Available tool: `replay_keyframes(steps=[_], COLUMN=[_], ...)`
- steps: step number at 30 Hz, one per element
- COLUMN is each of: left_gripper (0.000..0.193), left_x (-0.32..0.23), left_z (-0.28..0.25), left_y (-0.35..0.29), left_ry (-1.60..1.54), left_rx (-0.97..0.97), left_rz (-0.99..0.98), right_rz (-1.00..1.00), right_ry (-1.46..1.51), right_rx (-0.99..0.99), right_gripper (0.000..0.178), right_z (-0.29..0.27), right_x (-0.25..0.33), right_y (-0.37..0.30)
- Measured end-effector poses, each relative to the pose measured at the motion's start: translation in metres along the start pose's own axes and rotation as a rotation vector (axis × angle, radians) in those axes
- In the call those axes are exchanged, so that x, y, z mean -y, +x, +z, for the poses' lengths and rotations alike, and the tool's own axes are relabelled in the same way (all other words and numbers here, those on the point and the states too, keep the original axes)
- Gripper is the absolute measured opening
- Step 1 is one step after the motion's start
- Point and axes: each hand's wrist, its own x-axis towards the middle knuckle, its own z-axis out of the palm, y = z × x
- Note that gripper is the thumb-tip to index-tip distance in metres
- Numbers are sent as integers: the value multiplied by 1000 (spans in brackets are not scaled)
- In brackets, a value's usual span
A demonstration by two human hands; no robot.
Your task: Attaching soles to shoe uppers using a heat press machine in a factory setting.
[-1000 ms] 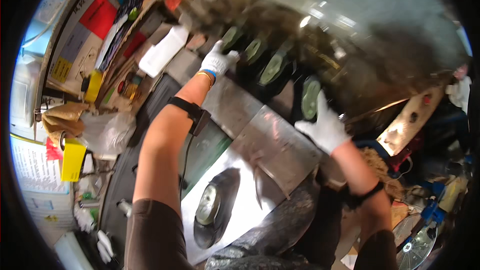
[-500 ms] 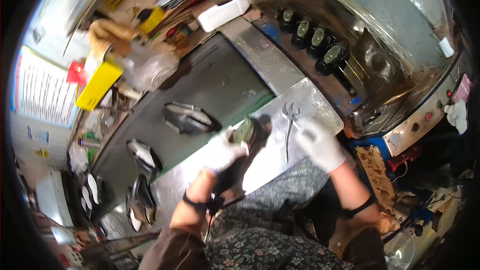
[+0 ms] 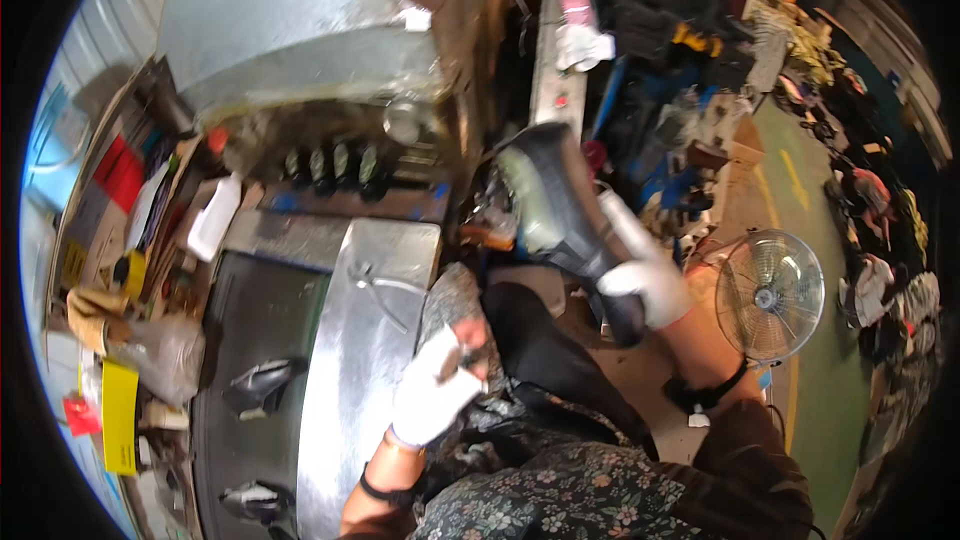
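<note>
My right hand [image 3: 650, 290], in a white glove, grips a black shoe [image 3: 575, 210] and lifts it beyond my knees, to the right of the metal bench. The shoe is tilted, with a pale green area along its left side. My left hand [image 3: 435, 390], also gloved, is above my lap, its bare fingertips half bent and a gap between them; nothing held shows there. Pincers [image 3: 375, 285] lie on the shiny metal bench top [image 3: 345, 390], left of my knee.
Left of the bench a dark conveyor belt [image 3: 240, 320] carries black shoes [image 3: 262, 387]. Several shoes with green undersides [image 3: 342, 168] stand in a hooded machine [image 3: 310, 50] ahead. A wire-guarded fan [image 3: 768, 298] is at the right, before a green floor [image 3: 820, 360].
My view has turned right. The shoe has left the bench and is in my raised right hand; my left hand has let go of it. The pincers remain on the bench.
</note>
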Motion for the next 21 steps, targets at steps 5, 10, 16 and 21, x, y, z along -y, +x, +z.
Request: replay_keyframes(steps=[5,10,16,21], left_gripper=[58,52,54,61], left_x=[28,45,48,39], left_z=[-21,-38,-37,-23], left_y=[-48,-71,-78,-75], left_ry=[368,728,844,896], left_rx=[-75,-237,-217,-185], left_rz=[-237,-333,-325,-455], right_rz=[-110,224,415,484], right_ry=[-1031,-1421,-1555,-1602], right_rx=[-464,-720,-598,-471], right_gripper=[105,102,97,101], right_z=[-139,-209,-232,-222], right_x=[105,125,134,130], right_y=[57,116,142,143])
